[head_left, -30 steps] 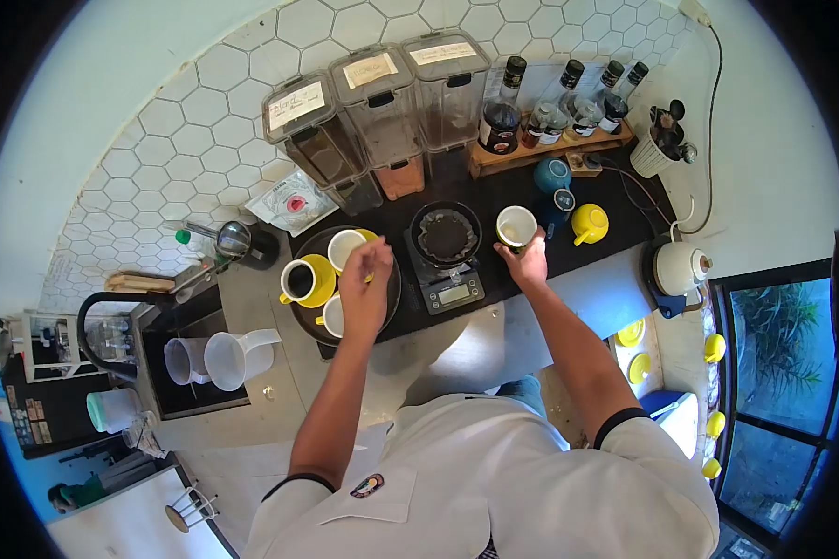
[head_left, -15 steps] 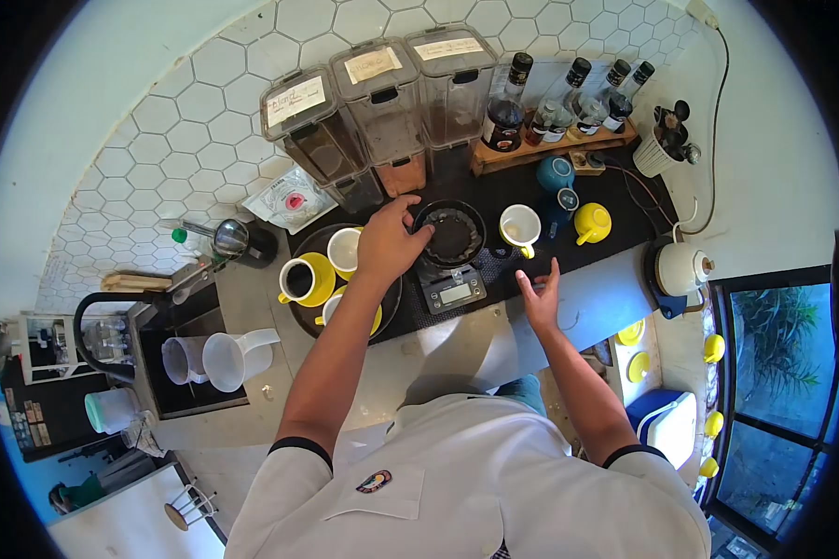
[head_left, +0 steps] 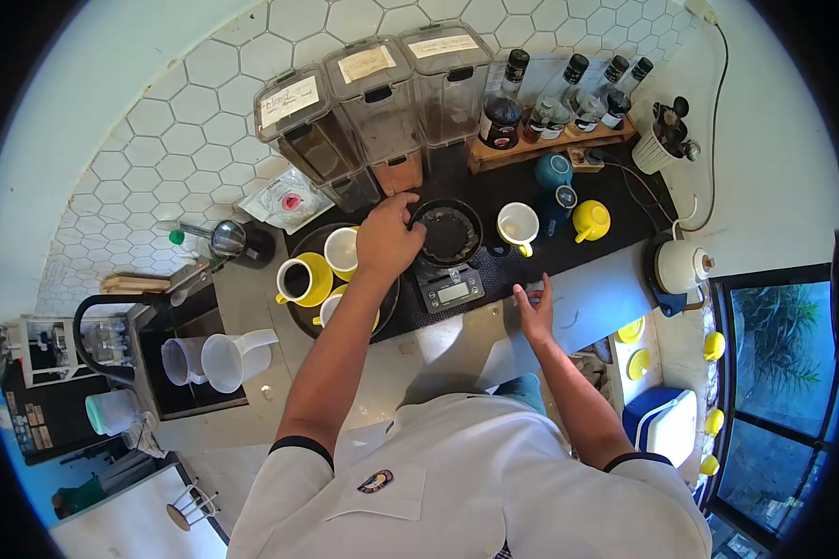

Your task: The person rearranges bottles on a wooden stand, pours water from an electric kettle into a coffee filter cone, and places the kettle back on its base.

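My left hand is closed at the left rim of a black round bowl, thumb near the edge; its grip is partly hidden. Pale marks show inside the bowl. It sits on a digital scale, whose display faces me. Lower right, my right hand hovers over the counter edge with fingers loosely apart, holding nothing. Above it stands a white cup with a yellow handle. Left of my left forearm, a dark round tray carries yellow-and-white cups; one cup holds dark liquid.
Lidded bins and a wooden rack of bottles line the back. A yellow pot and blue cups stand right, near a white kettle. Plastic pitchers are by the sink at left.
My right hand has drawn slightly down and toward me, its fingers a little more curled. My left hand stays at the bowl's rim, and the view has shifted slightly.
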A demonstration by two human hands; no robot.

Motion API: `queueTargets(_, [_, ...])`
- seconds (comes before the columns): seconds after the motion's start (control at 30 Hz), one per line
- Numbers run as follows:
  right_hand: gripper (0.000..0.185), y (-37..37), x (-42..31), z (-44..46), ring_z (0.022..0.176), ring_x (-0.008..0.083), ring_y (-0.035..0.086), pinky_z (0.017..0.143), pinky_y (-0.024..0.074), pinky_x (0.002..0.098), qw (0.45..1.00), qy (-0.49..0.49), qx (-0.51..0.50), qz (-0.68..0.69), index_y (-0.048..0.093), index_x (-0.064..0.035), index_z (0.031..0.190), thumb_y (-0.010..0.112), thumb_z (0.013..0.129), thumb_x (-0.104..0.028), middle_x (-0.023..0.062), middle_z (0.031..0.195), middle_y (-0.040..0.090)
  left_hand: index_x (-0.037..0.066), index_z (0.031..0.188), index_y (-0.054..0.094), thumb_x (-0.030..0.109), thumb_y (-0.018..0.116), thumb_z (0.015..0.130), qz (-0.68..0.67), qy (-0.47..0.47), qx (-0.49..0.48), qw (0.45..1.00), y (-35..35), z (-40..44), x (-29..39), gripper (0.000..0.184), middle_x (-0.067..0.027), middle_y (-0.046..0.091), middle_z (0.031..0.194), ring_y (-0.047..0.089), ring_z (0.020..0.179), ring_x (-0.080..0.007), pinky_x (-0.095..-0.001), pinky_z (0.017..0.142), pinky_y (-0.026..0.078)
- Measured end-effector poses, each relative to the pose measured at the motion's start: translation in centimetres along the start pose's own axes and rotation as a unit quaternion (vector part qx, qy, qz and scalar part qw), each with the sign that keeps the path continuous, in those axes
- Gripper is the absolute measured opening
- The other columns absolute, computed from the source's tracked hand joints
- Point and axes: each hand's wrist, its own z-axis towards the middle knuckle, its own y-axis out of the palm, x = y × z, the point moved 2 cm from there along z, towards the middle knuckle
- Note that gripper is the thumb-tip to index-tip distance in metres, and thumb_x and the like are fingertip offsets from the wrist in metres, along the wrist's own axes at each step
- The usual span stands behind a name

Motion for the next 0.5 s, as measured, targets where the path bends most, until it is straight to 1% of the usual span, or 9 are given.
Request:
queueTargets(0.13, [0.088,0.3,0.9,-0.2,0.081,0.0183,0.056,0.075,0.0486,0.0319,1.000,0.009,-0.007,0.019,0.028,-0.0058,0.148,0.074,0.082,-0.041,0.0099,0.098,0.054,0.008,0.115,0.063,0.014,0.068,0.070,0.009,0.001,-0.005,1.000,-0.1,-0.2,0.3,0.046,-0.0110,0.063,0.088,0.063,0.080,-0.0293,-0.0392,0.073,0.051])
queueTargets(0.23, [0.086,0.4,0.5,-0.7,0.078,0.0164,0.054,0.073,0.0480,0.0307,0.999,-0.001,-0.008,0.038,0.028,-0.0054,0.148,0.073,0.083,-0.039,0.0083,0.094,0.054,0.008,0.115,0.063,0.014,0.069,0.070,0.024,0.023,-0.003,0.999,0.1,-0.2,0.0,0.046,-0.0109,0.063,0.087,0.063,0.080,-0.0291,-0.0391,0.073,0.051])
queueTargets(0.3, [0.083,0.0,-0.2,-1.1,0.076,0.0145,0.053,0.070,0.0472,0.0293,1.000,0.016,-0.019,0.020,0.028,-0.0048,0.148,0.072,0.085,-0.036,0.0064,0.089,0.054,0.009,0.114,0.063,0.014,0.069,0.070,0.023,0.018,0.000,1.000,0.2,-0.2,-0.1,0.046,-0.0110,0.063,0.087,0.063,0.081,-0.0290,-0.0391,0.073,0.051])
queueTargets(0.4, [0.081,-0.1,0.0,-1.1,0.074,0.0132,0.052,0.068,0.0465,0.0282,1.000,0.008,-0.013,0.023,0.028,-0.0042,0.148,0.071,0.086,-0.035,0.0052,0.086,0.053,0.009,0.113,0.063,0.014,0.069,0.069,0.016,0.007,-0.009,1.000,0.3,0.0,0.2,0.044,-0.0114,0.063,0.087,0.063,0.081,-0.0292,-0.0392,0.072,0.050])
queueTargets(0.5, [0.080,-0.3,0.4,-1.0,0.075,0.0141,0.052,0.070,0.0466,0.0287,0.999,0.009,-0.011,0.031,0.029,-0.0046,0.147,0.071,0.086,-0.035,0.0055,0.085,0.053,0.008,0.111,0.064,0.013,0.069,0.069,0.028,0.015,-0.010,0.999,0.4,0.0,0.3,0.042,-0.0120,0.063,0.087,0.063,0.081,-0.0295,-0.0389,0.072,0.050])
